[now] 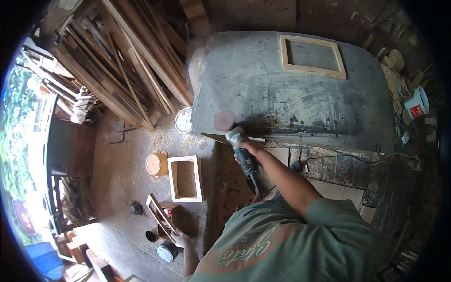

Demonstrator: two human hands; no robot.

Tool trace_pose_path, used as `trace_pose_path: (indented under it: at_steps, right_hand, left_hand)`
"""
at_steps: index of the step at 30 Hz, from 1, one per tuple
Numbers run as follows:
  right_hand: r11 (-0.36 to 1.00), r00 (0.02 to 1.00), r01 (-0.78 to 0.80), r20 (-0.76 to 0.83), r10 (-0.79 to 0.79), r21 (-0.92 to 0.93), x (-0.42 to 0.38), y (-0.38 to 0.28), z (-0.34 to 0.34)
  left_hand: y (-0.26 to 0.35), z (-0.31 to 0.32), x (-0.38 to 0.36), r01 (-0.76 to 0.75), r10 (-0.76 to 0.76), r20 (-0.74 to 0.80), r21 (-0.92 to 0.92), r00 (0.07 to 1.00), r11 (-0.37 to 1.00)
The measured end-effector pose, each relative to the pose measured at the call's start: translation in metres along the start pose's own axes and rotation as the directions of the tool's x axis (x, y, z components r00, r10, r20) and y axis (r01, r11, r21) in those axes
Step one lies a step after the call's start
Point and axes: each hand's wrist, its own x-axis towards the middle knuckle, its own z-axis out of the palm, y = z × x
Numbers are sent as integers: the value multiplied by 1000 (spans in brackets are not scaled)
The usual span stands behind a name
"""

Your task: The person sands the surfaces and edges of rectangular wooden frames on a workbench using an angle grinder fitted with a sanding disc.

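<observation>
My right hand (250,149) is wrapped round the body of an angle grinder (245,160). The grinder's round reddish sanding disc (224,121) is over the near left corner of the grey worktable (239,89); contact cannot be told. Low on the left, my left hand (181,238) grips one end of a small wooden frame (159,218), which is tilted above the floor. Beneath and beside that frame are a small box (169,210), a dark cup (151,236) and a tin with a pale lid (167,252).
Another wooden frame (314,55) lies on the worktable's far side. More framing (185,178) stands on the floor beside a yellow tub (157,164) and a white bucket (183,120). Long planks (127,61) lean at back left. A black cable (345,156) crosses the bench at right.
</observation>
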Motion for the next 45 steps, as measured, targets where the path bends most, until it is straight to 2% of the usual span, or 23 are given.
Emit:
trace_pose_path:
  at_steps: [2,5,10,11,12,14,15,18,19,20,23,25,28,29,30,32,33,34,35,37,38,42,45]
  right_hand:
    - [998,998,6,60,-2,-63,35,1,13]
    - [999,994,40,106,-39,-11,47,-2,20]
    - [989,999,26,18,-29,146,-28,-13,-24]
    - [980,995,97,6,-100,175,-50,-13,-41]
    - [965,985,169,-5,-172,199,-76,-16,-53]
    - [961,982,181,-92,-165,210,-114,-25,-97]
    - [946,965,237,-166,-203,222,-140,-31,-111]
    - [888,885,419,-307,-351,192,-207,-49,-159]
    - [858,866,453,-346,-360,243,-224,-55,-175]
    - [825,849,486,-380,-367,290,-238,-62,-189]
    - [805,807,535,-435,-399,254,-269,-78,-221]
    - [817,797,533,-456,-396,222,-263,-87,-220]
    - [842,807,500,-462,-368,202,-219,-96,-206]
    - [872,814,468,-452,-363,142,-198,-99,-200]
    - [883,879,416,-344,-330,217,-178,-107,-181]
    - [931,899,339,-339,-277,139,-137,-122,-140]
    - [963,963,231,-176,-206,138,-109,-126,-137]
    - [982,976,174,-147,-161,79,-77,-128,-126]
    - [968,962,250,-110,-251,-28,-51,-128,-113]
    - [976,976,208,-45,-211,-58,-28,-131,-84]
    - [973,968,225,-99,-230,-58,-21,-129,-73]
    - [962,979,206,-34,-203,176,-42,-136,-79]
    - [937,958,285,-86,-273,201,-76,-151,-131]
  left_hand:
    - [-37,15,8,78,-77,17,-141,997,987]
    - [-23,4,-6,93,-89,40,-111,995,990]
    - [-6,18,6,9,6,114,-131,993,991]
    - [-13,33,16,-44,64,87,-215,994,976]
    - [-4,34,20,-23,48,172,-142,984,990]
    - [40,28,13,-112,137,184,-139,973,984]
    - [47,36,15,-140,206,164,-344,965,928]
    - [96,37,13,-252,283,238,-153,929,956]
    - [107,40,15,-123,191,325,-217,926,968]
    - [85,65,31,-195,250,318,-194,914,961]
    - [110,64,17,-255,364,307,-343,879,904]
    - [126,58,-5,-352,453,208,-388,867,852]
    - [156,33,-32,-324,400,316,-268,860,907]
    - [146,39,-32,-299,411,319,-344,854,890]
    - [139,37,-36,-280,409,322,-378,854,882]
    - [137,39,-47,-243,409,322,-448,854,861]
    - [161,18,-64,-223,368,322,-408,872,885]
    - [163,13,-71,-248,378,304,-389,874,887]
    - [159,8,-74,-272,386,285,-367,877,889]
    - [155,-3,-83,-287,371,244,-319,896,903]
    - [142,-2,-83,-297,364,227,-282,903,912]
    - [106,-7,-78,-283,313,204,-162,927,945]
    - [87,-7,-74,-223,240,215,-101,947,970]
